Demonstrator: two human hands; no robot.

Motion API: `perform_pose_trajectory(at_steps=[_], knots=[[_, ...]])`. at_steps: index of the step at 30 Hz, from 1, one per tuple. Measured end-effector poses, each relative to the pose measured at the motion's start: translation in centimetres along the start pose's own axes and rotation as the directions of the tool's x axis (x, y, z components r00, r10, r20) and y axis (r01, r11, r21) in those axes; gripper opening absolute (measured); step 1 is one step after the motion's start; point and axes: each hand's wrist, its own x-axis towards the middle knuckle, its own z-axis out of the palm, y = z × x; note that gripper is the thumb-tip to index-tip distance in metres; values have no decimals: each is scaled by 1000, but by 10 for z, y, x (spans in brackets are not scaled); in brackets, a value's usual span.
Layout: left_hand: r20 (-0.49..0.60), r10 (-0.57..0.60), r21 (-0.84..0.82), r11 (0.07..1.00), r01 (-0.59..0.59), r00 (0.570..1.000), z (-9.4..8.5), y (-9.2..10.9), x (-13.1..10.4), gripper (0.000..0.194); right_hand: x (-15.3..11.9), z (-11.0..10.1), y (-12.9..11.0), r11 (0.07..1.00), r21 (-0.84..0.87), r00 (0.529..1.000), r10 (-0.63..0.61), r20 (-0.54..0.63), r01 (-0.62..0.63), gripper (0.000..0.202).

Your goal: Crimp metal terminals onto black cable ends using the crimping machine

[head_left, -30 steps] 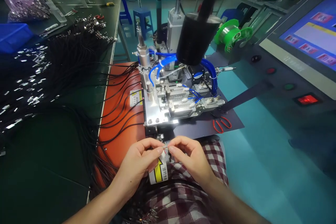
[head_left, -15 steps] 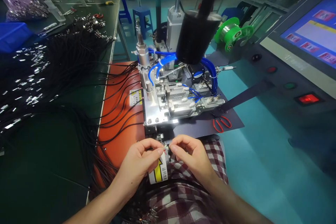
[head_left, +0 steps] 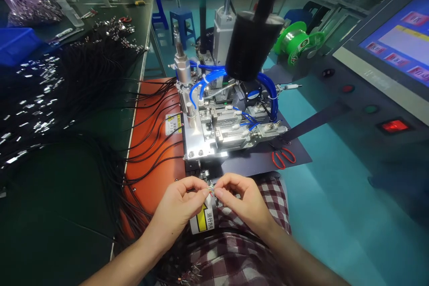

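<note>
My left hand (head_left: 182,199) is closed in a pinch, thumb against forefinger, on thin coloured wires (head_left: 211,189). From the other side my right hand (head_left: 243,194) pinches at the same wires, its fingertips almost touching the left ones. A small red bit shows just under the fingertips; finer detail is too small to tell. Both hands are at the near end of a metal machine (head_left: 231,129) with blue air hoses. Below them is a white label with a yellow arrow (head_left: 201,222). Black cables (head_left: 154,163) run across the orange plate (head_left: 150,120) into the machine's left side.
A large heap of black cables (head_left: 87,58) covers the bench at left, beside a blue bin (head_left: 20,45). Red-handled scissors (head_left: 283,158) lie on the dark plate at right. A black cylinder (head_left: 253,47) hangs overhead. Farther back are a green wire spool (head_left: 295,42) and a control panel (head_left: 372,94).
My right hand has moved slightly left, bringing its fingertips onto the wires beside the left ones. My left hand has barely moved.
</note>
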Motion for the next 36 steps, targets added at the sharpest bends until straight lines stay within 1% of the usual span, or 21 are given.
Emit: perform_pose_trajectory(at_steps=[3, 6, 8, 12, 16, 18, 19, 23, 25, 26, 28, 32, 34, 36], knots=[[19, 4, 19, 1000, -4, 1000, 0, 1, 0, 22, 2, -1, 0, 999, 36, 999, 32, 32, -33, 19], [63, -8, 2, 1000, 8, 998, -2, 3, -1, 19, 4, -4, 2, 987, 126, 987, 78, 142, -96, 23], [107, -17, -25, 999, 20, 994, -4, 4, -1, 19, 6, -5, 4, 981, 168, 976, 57, 209, -94, 24], [161, -26, -76, 996, 39, 987, -6, 6, -2, 17, 9, -9, 9, 979, 193, 953, 0, 302, -61, 22], [221, -28, -97, 994, 51, 975, -8, 8, -1, 18, 15, -12, 12, 970, 220, 926, 13, 377, -103, 22], [235, -23, -111, 993, 51, 972, -9, 8, 0, 17, 16, -12, 11, 965, 235, 924, 19, 381, -116, 22], [234, -22, -120, 991, 51, 972, -10, 8, 0, 17, 16, -12, 11, 965, 239, 930, 13, 366, -108, 22], [216, -27, -136, 989, 57, 976, -13, 5, 0, 15, 10, -8, 9, 968, 247, 967, -27, 254, -38, 21], [213, -33, -136, 989, 64, 976, -13, 5, -1, 15, 7, -6, 9, 964, 263, 972, -15, 232, -48, 21], [215, -38, -137, 988, 68, 976, -13, 5, -1, 15, 7, -6, 10, 957, 282, 971, 3, 241, -73, 20], [227, -35, -149, 986, 70, 973, -13, 7, -1, 15, 7, -6, 12, 931, 333, 955, 51, 293, -152, 19], [261, 11, -188, 981, 39, 965, -11, 11, -1, 16, 11, -7, 15, 863, 398, 893, 124, 433, -312, 15], [270, 31, -194, 981, 23, 962, -10, 12, -2, 17, 12, -7, 14, 861, 390, 884, 131, 450, -326, 14], [282, 41, -188, 982, 13, 959, -10, 11, -2, 17, 13, -8, 11, 895, 348, 896, 112, 429, -278, 14]])
